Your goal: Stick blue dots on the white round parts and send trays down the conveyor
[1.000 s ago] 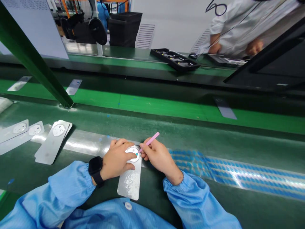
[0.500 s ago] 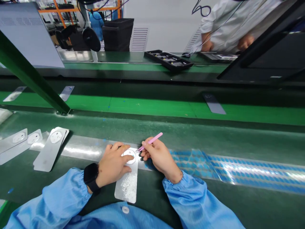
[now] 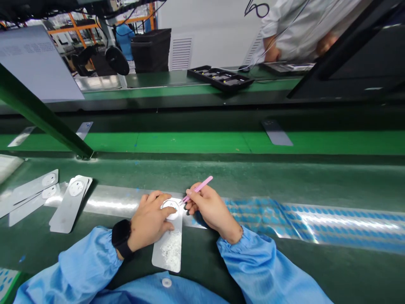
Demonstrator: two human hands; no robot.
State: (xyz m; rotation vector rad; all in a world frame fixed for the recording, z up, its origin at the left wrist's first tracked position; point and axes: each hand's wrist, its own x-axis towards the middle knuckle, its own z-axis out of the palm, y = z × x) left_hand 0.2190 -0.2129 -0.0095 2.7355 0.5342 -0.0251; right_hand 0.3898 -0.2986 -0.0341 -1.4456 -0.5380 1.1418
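Observation:
My left hand [image 3: 150, 221], a black watch on its wrist, lies palm down with spread fingers across a thin grey plate [image 3: 169, 253]. Its fingertips touch the round white piece [image 3: 170, 209] with small dark marks near the plate's far end. Pink tweezers [image 3: 202, 186] are pinched in my right hand [image 3: 210, 209], their tips at the right edge of that round piece. What the tips grip, if anything, is too small to make out. A clear sheet of blue round stickers [image 3: 253, 215] extends rightward from beside my right hand.
Several similar plates lie at the left, including a stack [image 3: 68, 207] and an overlapping group [image 3: 31, 196]. Beyond the bench runs a green belt [image 3: 190, 142] carrying a grey plate [image 3: 276, 133]. A green post [image 3: 63, 131] slants at left. Across stand a black tray [image 3: 221, 78] and a person in white [image 3: 291, 33].
At the far left, one plate has shifted right, closer over its neighbour. The view has tilted slightly. Both my hands and the tweezers stay at nearly the same place on the plate.

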